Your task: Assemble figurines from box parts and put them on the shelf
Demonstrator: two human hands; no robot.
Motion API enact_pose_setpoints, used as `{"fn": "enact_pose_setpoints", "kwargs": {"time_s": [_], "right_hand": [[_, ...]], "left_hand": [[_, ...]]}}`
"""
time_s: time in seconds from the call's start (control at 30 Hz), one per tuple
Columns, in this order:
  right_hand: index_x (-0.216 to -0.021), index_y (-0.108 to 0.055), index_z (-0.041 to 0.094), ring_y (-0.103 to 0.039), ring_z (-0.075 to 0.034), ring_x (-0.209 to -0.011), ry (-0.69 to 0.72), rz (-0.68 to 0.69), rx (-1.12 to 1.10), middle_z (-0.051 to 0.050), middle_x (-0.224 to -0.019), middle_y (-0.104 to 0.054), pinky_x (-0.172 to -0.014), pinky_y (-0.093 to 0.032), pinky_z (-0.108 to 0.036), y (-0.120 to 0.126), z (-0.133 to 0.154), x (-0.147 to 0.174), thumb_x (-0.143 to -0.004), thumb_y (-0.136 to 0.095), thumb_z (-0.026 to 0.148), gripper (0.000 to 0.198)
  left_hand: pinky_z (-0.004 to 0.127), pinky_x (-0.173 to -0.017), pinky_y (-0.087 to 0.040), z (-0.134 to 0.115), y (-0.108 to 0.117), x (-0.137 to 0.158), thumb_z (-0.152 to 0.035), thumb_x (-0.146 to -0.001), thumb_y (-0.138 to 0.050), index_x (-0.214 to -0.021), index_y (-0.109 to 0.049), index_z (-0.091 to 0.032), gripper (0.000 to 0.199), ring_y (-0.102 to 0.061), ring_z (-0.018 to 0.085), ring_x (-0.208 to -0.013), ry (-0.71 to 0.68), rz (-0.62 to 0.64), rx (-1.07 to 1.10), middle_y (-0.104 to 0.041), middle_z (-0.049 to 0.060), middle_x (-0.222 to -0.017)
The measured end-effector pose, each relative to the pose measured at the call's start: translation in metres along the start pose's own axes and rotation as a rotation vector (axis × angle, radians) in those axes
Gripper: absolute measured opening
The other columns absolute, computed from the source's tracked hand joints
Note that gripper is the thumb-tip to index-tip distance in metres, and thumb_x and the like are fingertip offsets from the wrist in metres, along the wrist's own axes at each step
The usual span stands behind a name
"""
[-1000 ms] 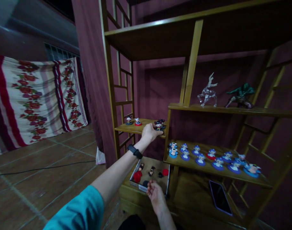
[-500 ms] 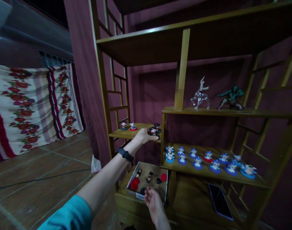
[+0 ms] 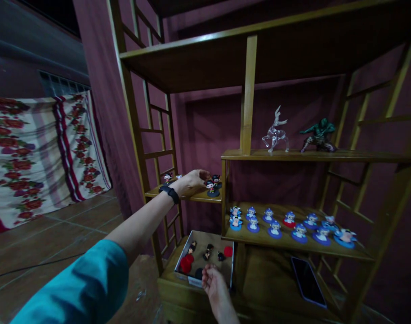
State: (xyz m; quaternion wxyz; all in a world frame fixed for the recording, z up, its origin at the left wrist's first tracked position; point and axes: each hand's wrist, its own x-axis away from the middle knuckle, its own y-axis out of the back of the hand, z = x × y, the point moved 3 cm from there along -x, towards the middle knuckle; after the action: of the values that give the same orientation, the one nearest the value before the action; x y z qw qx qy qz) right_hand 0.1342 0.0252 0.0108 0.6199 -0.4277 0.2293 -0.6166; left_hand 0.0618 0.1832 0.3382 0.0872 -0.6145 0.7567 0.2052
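My left hand (image 3: 193, 182) reaches to the small left shelf. Its fingers are partly extended beside a black-haired figurine (image 3: 210, 186), whose dark round base rests on the shelf; the hand does not grip it. A similar figurine (image 3: 216, 179) stands just behind. Farther left stands another dark-haired figurine (image 3: 167, 177), and a pale one (image 3: 179, 176) is mostly hidden by my wrist. My right hand (image 3: 214, 282) hovers at the front edge of a shallow box (image 3: 214, 238), its fingers curled; whether they hold anything is hidden. Inside the box lie loose dark figure parts (image 3: 207, 253) and red pieces (image 3: 186, 263).
Several blue-and-white figurines (image 3: 274, 229) stand in rows on the lower right shelf. Above them are a clear deer figurine (image 3: 276, 132) and a green crouching figure (image 3: 319, 135). A phone (image 3: 307, 280) lies at lower right. A wooden post (image 3: 248, 96) divides the shelves.
My left hand has drawn back from the front figurine, leaving it and its base in full view on the shelf. My right hand stays at the box. The view has shifted slightly.
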Motion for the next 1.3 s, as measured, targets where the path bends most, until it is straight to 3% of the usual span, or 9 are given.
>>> {"fn": "enact_pose_setpoints", "kwargs": {"time_s": [0.1, 0.2, 0.33, 0.5, 0.73, 0.9, 1.03, 1.1, 1.3], "right_hand": [[-0.072, -0.058, 0.017, -0.055, -0.011, -0.06, 0.014, 0.01, -0.014, 0.0, -0.067, -0.061, -0.055, -0.042, -0.023, -0.001, 0.001, 0.0, -0.057, -0.064, 0.022, 0.017], [-0.073, -0.058, 0.016, -0.055, -0.011, -0.06, 0.019, 0.011, -0.015, -0.001, -0.068, -0.061, -0.055, -0.042, -0.023, -0.003, 0.003, 0.001, -0.059, -0.063, 0.023, 0.017], [-0.073, -0.059, 0.016, -0.055, -0.011, -0.06, 0.012, 0.009, -0.012, -0.001, -0.068, -0.061, -0.056, -0.042, -0.022, -0.003, 0.004, 0.002, -0.059, -0.063, 0.022, 0.016], [-0.073, -0.059, 0.016, -0.056, -0.012, -0.062, 0.02, 0.014, -0.012, -0.001, -0.068, -0.061, -0.057, -0.043, -0.023, 0.0, 0.004, -0.001, -0.059, -0.063, 0.023, 0.017], [-0.075, -0.059, 0.015, -0.055, -0.011, -0.06, 0.001, -0.037, -0.007, -0.002, -0.068, -0.062, -0.056, -0.042, -0.022, 0.005, 0.001, -0.006, -0.057, -0.064, 0.023, 0.02], [-0.075, -0.059, 0.015, -0.054, -0.011, -0.058, -0.018, -0.046, 0.021, -0.002, -0.068, -0.062, -0.055, -0.042, -0.022, 0.01, 0.001, -0.008, -0.057, -0.064, 0.022, 0.02], [-0.076, -0.058, 0.015, -0.054, -0.011, -0.058, -0.007, -0.032, 0.039, -0.002, -0.067, -0.062, -0.055, -0.042, -0.022, 0.014, 0.002, -0.01, -0.057, -0.063, 0.022, 0.02], [-0.076, -0.058, 0.015, -0.054, -0.011, -0.059, 0.004, -0.021, 0.041, -0.001, -0.067, -0.062, -0.055, -0.041, -0.022, 0.015, 0.002, -0.01, -0.057, -0.062, 0.022, 0.021], [-0.075, -0.057, 0.015, -0.054, -0.01, -0.057, 0.0, -0.04, 0.058, -0.001, -0.065, -0.061, -0.054, -0.041, -0.021, 0.013, 0.0, -0.009, -0.057, -0.062, 0.022, 0.02]], "left_hand": [[0.026, -0.059, -0.048, 0.008, -0.016, -0.003, 0.009, -0.028, -0.069, -0.077, -0.064, -0.01, 0.052, -0.06, 0.016, -0.062, 0.102, 0.222, 0.068, -0.066, 0.007, -0.071], [0.029, -0.06, -0.049, 0.009, -0.027, -0.002, 0.003, -0.034, -0.073, -0.077, -0.065, -0.01, 0.046, -0.061, 0.018, -0.061, 0.12, 0.31, 0.161, -0.066, 0.009, -0.069], [0.03, -0.056, -0.048, 0.008, -0.035, -0.001, -0.005, -0.041, -0.076, -0.074, -0.065, -0.008, 0.036, -0.06, 0.018, -0.055, 0.168, 0.283, 0.18, -0.066, 0.011, -0.065], [0.03, -0.054, -0.048, 0.01, -0.033, -0.006, -0.01, -0.046, -0.077, -0.078, -0.066, -0.008, 0.035, -0.06, 0.018, -0.052, 0.129, 0.215, 0.156, -0.065, 0.01, -0.064], [0.025, -0.053, -0.047, 0.022, -0.033, -0.018, 0.001, -0.048, -0.073, -0.088, -0.06, -0.004, 0.042, -0.059, 0.014, -0.051, 0.136, 0.379, 0.226, -0.063, 0.006, -0.062], [0.027, -0.059, -0.048, 0.018, -0.01, -0.007, 0.014, -0.046, -0.061, -0.098, -0.055, -0.006, 0.056, -0.06, 0.014, -0.056, 0.188, 0.219, 0.248, -0.065, 0.006, -0.069], [0.03, -0.069, -0.048, 0.007, 0.016, 0.028, 0.013, -0.048, -0.061, -0.098, -0.051, -0.008, 0.055, -0.061, 0.013, -0.063, 0.215, 0.048, 0.196, -0.065, 0.005, -0.073], [0.031, -0.073, -0.047, 0.002, 0.022, 0.047, 0.008, -0.049, -0.066, -0.099, -0.051, -0.009, 0.055, -0.061, 0.013, -0.068, 0.213, 0.026, 0.15, -0.065, 0.006, -0.079], [0.034, -0.076, -0.045, -0.007, 0.005, 0.069, -0.011, -0.044, -0.079, -0.112, -0.045, -0.011, 0.076, -0.061, 0.015, -0.073, 0.126, 0.073, 0.024, -0.065, 0.005, -0.079]]}}
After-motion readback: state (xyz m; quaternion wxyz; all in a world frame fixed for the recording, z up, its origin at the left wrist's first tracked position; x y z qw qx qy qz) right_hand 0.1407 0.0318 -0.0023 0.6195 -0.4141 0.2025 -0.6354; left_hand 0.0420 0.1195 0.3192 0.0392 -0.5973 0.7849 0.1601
